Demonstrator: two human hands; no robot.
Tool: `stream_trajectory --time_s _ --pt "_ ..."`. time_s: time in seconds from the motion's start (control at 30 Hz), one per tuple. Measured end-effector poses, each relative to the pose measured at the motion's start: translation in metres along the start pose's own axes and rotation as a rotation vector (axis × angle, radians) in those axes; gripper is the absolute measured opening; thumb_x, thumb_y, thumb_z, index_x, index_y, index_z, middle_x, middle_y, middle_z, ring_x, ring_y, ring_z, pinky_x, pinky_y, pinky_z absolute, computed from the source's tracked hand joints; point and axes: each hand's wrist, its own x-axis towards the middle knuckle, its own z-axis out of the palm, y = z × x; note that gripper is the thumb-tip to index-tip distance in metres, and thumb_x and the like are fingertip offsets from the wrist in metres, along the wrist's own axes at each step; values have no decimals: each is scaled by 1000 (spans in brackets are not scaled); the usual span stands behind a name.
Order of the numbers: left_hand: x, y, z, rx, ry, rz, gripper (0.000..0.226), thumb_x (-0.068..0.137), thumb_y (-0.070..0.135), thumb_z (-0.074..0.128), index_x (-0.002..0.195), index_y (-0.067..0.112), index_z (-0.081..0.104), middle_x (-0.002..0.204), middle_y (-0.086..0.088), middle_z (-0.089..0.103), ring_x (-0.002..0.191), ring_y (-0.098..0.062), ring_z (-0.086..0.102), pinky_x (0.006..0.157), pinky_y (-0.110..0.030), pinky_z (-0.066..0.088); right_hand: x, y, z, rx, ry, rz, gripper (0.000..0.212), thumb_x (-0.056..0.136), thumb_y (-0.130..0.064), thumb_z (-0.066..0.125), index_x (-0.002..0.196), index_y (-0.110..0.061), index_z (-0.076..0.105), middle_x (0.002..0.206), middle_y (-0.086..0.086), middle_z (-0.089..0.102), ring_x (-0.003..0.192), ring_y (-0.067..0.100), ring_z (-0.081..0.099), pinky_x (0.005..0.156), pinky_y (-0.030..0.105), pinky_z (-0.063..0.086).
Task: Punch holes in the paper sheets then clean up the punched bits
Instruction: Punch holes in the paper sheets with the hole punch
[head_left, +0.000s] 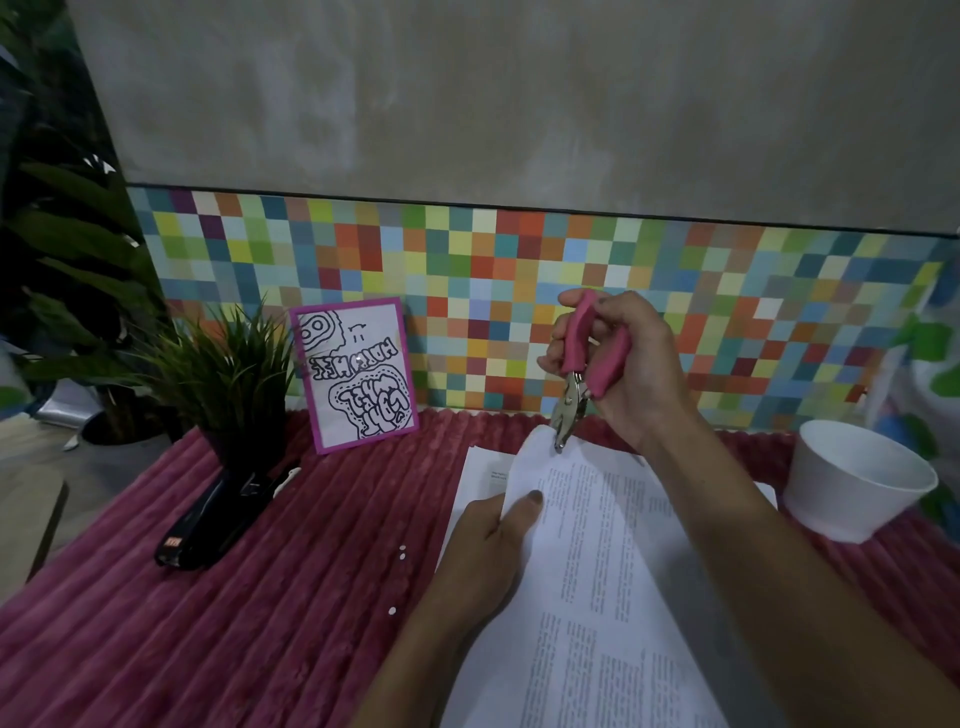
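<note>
My right hand (631, 364) grips a pink-handled hole punch (584, 371), its metal jaws pointing down onto the raised far corner of a printed paper sheet (587, 561). My left hand (493, 545) pinches that sheet's left edge and lifts it, thumb on top. More printed sheets (480, 467) lie flat beneath it on the pink ribbed cloth (208, 623). Three small white punched bits (402, 552) lie on the cloth left of the papers, one of them nearer me (392, 610).
A white paper cup (857, 483) stands at the right. A black stapler (218, 514) lies at the left, behind it a potted grass plant (228, 374) and a pink-framed drawing (358, 374) leaning on the colourful checkered wall.
</note>
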Motion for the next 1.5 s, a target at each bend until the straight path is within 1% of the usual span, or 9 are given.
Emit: stream_trajectory --time_s 0.23,0.47,0.6,0.83,0.97,1.1,1.3,1.43,1.5 --pt "-1 1 -1 12 15 -3 36 101 26 44 83 16 73 81 3 76 73 -5 71 59 -11 49 -2 2 13 -278 11 -5 31 74 -19 51 98 -7 66 74 12 62 63 24 61 71 41 52" --pt "-1 4 -3 -57 122 -46 38 100 18 47 67 16 66 56 13 66 53 4 60 48 -8 42 -10 3 12 -112 92 27 28 87 -18 52 108 -4 62 76 10 61 65 21 61 77 45 54" --pt "3 0 -4 -51 89 -101 34 99 25 49 82 9 74 80 0 75 72 -10 69 62 -16 50 -14 8 10 39 156 -41 26 93 -15 45 111 -1 59 78 10 59 66 22 59 79 46 54" --pt "3 -4 -4 -32 -50 -65 27 100 24 48 103 18 74 99 4 76 94 -14 72 90 -38 56 -6 16 -1 112 239 -119 27 87 -21 48 101 -2 60 74 10 58 56 20 52 55 32 45" --pt "6 -2 -3 -66 -11 13 25 97 11 50 114 24 62 106 6 72 100 -15 69 89 -40 56 -3 25 -3 126 277 -120 27 89 -19 45 104 -1 59 71 10 57 54 20 51 52 30 44" --pt "9 -7 -4 -64 -44 -56 23 96 9 48 107 21 64 103 3 73 97 -18 70 85 -37 55 -2 34 -1 107 280 -100 23 91 -18 44 99 -2 59 69 10 56 53 20 50 51 29 43" --pt "17 2 -2 -112 10 -85 8 93 17 60 93 18 67 84 9 72 68 3 67 54 -7 46 0 39 3 88 231 -79 26 79 -24 51 93 -3 59 71 11 58 55 21 50 53 32 43" --pt "25 6 3 -160 46 -59 10 93 21 63 100 21 70 95 5 75 84 -6 71 64 -12 50 2 36 8 89 206 -96 25 79 -23 51 92 -2 58 69 11 56 55 22 50 53 32 42" --pt "26 6 3 -222 60 -84 10 93 17 62 96 19 71 88 5 76 78 -8 73 60 -14 51 2 34 11 96 202 -102 26 80 -23 51 93 -2 59 69 12 57 55 22 50 53 32 43"
